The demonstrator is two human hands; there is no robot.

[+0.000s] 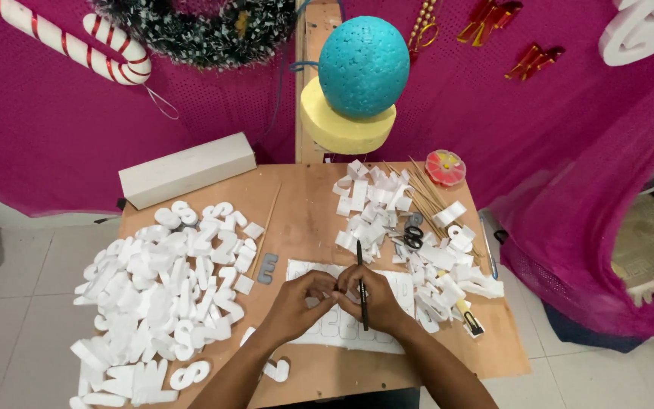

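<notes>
Hands meet in the middle of the brown table [304, 197], two of them. The left hand [297, 299] and the right hand [369, 297] pinch one small white bit [337, 291] between their fingertips, and the bit sits just above a flat white foam sheet [319, 333] with letters cut in it. The right hand also grips one black pen [360, 284], which points up and away from the fingers.

Left of the pinch lies one big heap of white foam letters [160, 288], too many to count. One gray letter [267, 268] lies alone just up and left of the fingers. Right of the pinch is a second heap, of white foam scraps [403, 220], with one pair of black scissors [412, 238] on it and a bunch of thin wooden sticks [425, 193]. One yellow knife [469, 318] lies near the right edge. One long white block [187, 170] sits at the far left corner.

Bare table shows only in a strip between the two heaps. Letters spill over the left edge.
</notes>
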